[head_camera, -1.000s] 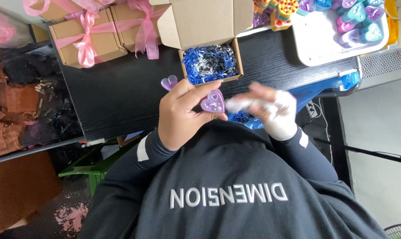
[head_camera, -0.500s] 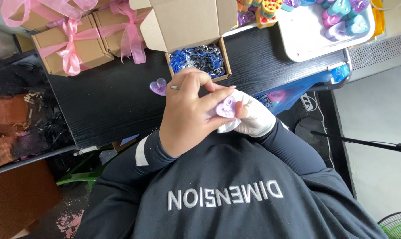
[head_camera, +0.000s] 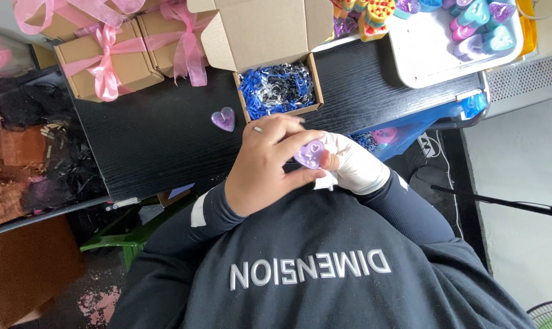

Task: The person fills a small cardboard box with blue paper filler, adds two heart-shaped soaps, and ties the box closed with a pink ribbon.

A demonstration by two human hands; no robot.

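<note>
Small purple heart-shaped resin piece [head_camera: 311,153] is pinched flat-face-up in left hand [head_camera: 265,163] fingertips, above lap, near table edge; white-wrapped right hand [head_camera: 354,164] is closed against its right side, grip unclear.

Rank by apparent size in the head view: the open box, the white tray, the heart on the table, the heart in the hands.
1. White tray, though cut off by the frame.
2. Open box.
3. Heart on the table and held heart: look alike; the held one is partly covered.

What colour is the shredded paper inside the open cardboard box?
The shredded paper is mostly blue mixed with white and some black strands, seen in the head view.
</note>
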